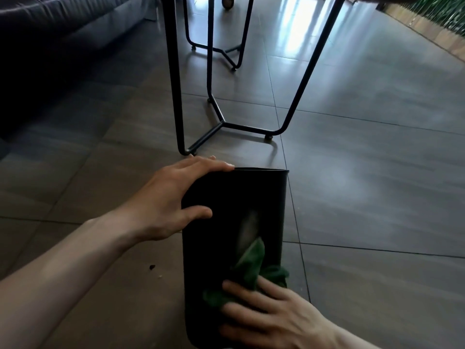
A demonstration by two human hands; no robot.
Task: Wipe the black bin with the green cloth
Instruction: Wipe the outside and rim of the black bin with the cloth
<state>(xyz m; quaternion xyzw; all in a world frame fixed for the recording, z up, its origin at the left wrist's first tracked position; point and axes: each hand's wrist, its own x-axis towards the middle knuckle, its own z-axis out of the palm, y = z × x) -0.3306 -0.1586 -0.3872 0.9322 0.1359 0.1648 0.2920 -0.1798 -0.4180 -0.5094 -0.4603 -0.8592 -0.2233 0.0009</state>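
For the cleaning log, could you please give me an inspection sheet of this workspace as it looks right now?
Surface: grey tiled floor, glossy with window glare; the bin lies on it.
Job's things: black bin on its side, open end facing away; a pale smear shows on its upper wall. Green cloth is bunched on the bin near its base.
Clutter: small dark crumb and a pale speck on the floor left of the bin.
Hands: left hand steadies the bin near its rim; right hand presses the cloth against the bin.
Cables: nothing seen.
Surroundings: black metal table legs ahead, dark sofa to the left, greenery at far right.
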